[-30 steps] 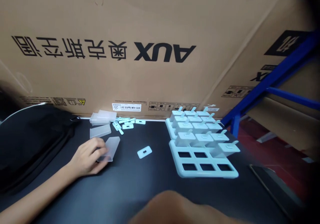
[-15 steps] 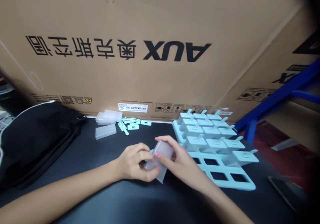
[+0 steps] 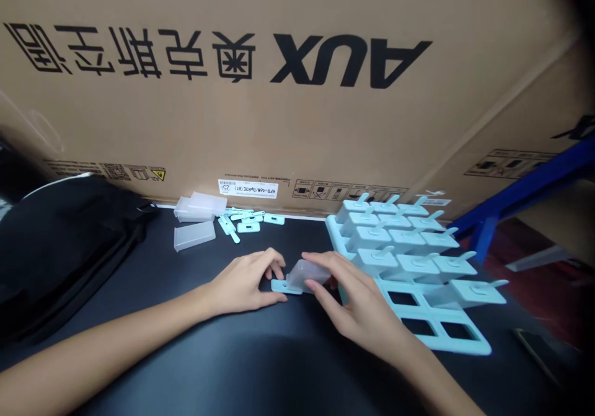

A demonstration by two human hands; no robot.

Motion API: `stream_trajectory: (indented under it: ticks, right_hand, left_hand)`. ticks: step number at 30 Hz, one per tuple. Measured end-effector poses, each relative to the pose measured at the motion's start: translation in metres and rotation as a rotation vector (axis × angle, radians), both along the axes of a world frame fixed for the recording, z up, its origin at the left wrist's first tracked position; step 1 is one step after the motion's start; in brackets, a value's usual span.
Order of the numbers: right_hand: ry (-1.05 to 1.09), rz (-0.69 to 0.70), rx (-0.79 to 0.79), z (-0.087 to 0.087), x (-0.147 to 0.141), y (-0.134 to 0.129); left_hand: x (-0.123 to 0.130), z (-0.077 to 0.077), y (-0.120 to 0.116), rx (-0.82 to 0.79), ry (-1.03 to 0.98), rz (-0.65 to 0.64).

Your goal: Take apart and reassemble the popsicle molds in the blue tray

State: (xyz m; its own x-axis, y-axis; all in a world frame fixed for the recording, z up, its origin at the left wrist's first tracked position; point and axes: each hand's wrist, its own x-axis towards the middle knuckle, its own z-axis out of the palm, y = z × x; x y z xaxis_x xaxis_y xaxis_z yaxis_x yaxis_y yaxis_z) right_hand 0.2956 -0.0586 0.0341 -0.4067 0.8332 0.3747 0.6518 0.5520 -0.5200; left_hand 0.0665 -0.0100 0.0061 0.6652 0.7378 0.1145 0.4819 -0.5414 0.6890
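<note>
My right hand (image 3: 357, 292) has its thumb and fingers closed around a translucent popsicle mold (image 3: 307, 274), which it holds tilted just above the black tabletop. A light-blue popsicle lid (image 3: 284, 287) with a slot lies on the table under the mold's left end. Beside it rests my left hand (image 3: 246, 279), thumb and fingers apart around the lid's left end. To the right stands a light-blue mold tray (image 3: 458, 343). Several lidded molds (image 3: 372, 237) sit in it with their sticks up, and several slots at its front hold none.
Loose translucent molds (image 3: 195, 235) and a pile of blue lids and sticks (image 3: 251, 217) lie at the back. A black bag (image 3: 79, 248) is on the left. Behind stands a large cardboard box (image 3: 232, 124). At the right are a blue metal frame (image 3: 483, 242) and a phone-like object (image 3: 537, 354).
My hands have moved apart. The mold, gripped between both hands before, is now in my right hand only. My left fingers have opened, and the blue lid shows on the table.
</note>
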Motion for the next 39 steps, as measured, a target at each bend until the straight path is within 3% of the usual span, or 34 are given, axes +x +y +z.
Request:
stream_trajectory:
  ticks: [3, 9, 20, 26, 29, 32, 36, 39]
  right_hand:
    - [0.009, 0.057, -0.025, 0.000, -0.004, -0.001]
    - [0.029, 0.095, -0.102, -0.006, -0.012, -0.002]
    - [-0.088, 0.082, 0.024, -0.019, -0.030, -0.006]
    - [-0.180, 0.022, -0.127, -0.016, -0.032, -0.006]
    - [-0.198, -0.001, -0.149, -0.016, -0.033, -0.008]
    - [-0.198, -0.008, -0.165, -0.016, -0.034, -0.009]
    - [-0.186, -0.022, -0.183, -0.015, -0.032, -0.007]
    - [-0.196, -0.032, -0.184, -0.014, -0.030, -0.005]
  left_hand:
    - [-0.002, 0.000, 0.003, -0.068, -0.047, -0.034]
    - [-0.003, -0.001, 0.005, -0.037, -0.056, -0.060]
    - [-0.002, 0.001, 0.002, 0.096, 0.046, -0.068]
    - [0.000, 0.000, 0.000, 0.172, 0.095, -0.098]
    - [-0.007, 0.011, 0.007, 0.168, 0.133, -0.204]
    - [-0.020, 0.034, 0.019, 0.123, 0.183, -0.332]
    - [-0.034, 0.056, 0.036, 0.272, 0.247, -0.133]
    - [-0.036, 0.052, 0.047, 0.447, 0.336, 0.035]
